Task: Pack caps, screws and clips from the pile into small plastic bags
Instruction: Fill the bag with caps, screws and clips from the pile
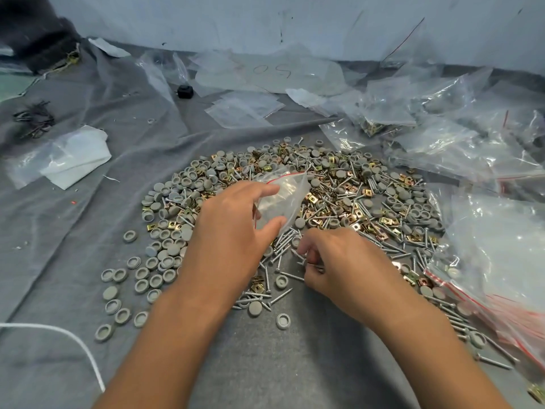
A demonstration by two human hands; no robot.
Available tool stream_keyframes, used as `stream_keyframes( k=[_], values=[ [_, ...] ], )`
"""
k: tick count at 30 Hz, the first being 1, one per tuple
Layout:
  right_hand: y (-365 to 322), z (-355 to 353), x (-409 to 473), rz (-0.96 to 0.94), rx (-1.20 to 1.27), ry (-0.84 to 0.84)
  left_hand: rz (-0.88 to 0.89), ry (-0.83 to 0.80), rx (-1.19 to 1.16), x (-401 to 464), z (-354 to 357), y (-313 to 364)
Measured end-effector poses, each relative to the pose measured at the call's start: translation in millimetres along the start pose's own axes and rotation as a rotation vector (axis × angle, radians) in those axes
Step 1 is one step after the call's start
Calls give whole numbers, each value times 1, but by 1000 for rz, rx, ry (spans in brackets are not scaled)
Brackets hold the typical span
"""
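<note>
**Screws gathered, bag held open just above**

The left hand (233, 228) pinches a small zip bag (281, 199) between thumb and forefinger, mouth apparently up and away; the right hand (333, 261), fingers curled, picks screws (283, 246) at the pile's near edge; the bag lies up-left of that grip, close; the screws lie pointing roughly toward it.

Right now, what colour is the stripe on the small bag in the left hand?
Red, along the small bag top edge; the left hand holds it. Head view shows it best.
</note>
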State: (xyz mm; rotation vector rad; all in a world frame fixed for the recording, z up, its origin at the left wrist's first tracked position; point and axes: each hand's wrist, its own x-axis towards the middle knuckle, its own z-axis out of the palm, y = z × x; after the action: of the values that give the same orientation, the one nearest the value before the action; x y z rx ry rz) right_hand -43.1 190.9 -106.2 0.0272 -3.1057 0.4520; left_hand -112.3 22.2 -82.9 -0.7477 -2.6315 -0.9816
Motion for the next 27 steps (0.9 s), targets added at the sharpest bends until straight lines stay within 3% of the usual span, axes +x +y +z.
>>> stream_keyframes(
  k=[6,10,15,17,21,27],
  values=[
    [13,-4,1,48,74,73,-18,-14,0,0,1,2],
    [19,-15,0,95,534,140,-18,-34,16,-1,3,2],
    [16,-31,-1,-49,967,270,3,-81,24,-2,6,3],
    [11,-31,1,-84,962,321,13,-102,19,-2,8,4],
    [4,-22,6,-109,638,424,31,-109,2,-4,11,6],
    [3,-23,3,-117,607,580,25,-95,2,-3,10,4]
  ],
)
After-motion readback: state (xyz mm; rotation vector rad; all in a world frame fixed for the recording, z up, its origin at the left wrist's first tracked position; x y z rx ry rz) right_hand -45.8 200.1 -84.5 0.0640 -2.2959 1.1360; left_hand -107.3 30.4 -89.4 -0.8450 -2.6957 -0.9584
